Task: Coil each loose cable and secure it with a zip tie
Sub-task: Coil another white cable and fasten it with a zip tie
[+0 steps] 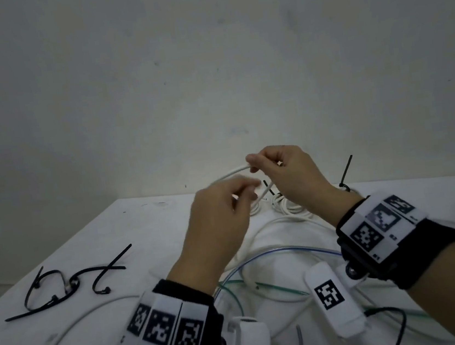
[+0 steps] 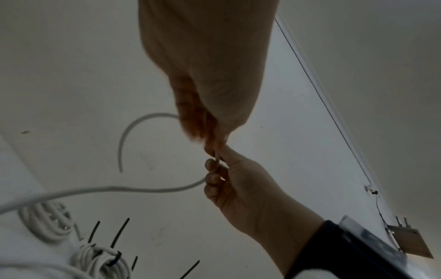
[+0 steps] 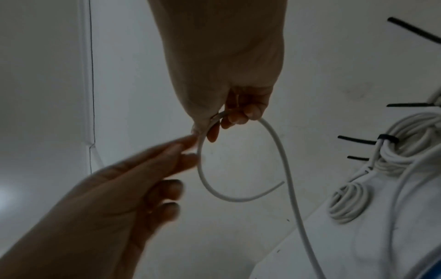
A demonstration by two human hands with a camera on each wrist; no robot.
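Your right hand (image 1: 287,176) pinches a thin, smooth, round white cable (image 3: 281,151) between thumb and curled fingers, holding it up above the white table (image 1: 86,247). The cable bends into a first open loop below the fingers; its free end (image 3: 282,182) hangs loose, and the long part trails down to the table. Your left hand (image 1: 220,219) meets the loop just under the right one: thumb and forefinger tips close on the cable, the other fingers (image 3: 167,190) loosely curled, holding nothing. That hand is motion-blurred, so the grip's firmness is unclear.

Behind the hands, two finished white cable coils (image 3: 405,143) lie on the table, the larger bound by a black plastic zip tie (image 3: 387,138) with a stiff tail sticking out. Loose black zip ties (image 1: 62,284), flat ribbed strips bent into loops, lie on the table's left side. Near your wrists lie more loose cables: a thin blue one (image 1: 287,249), a green one (image 1: 277,286), a black one (image 1: 402,320), tangled on the table.
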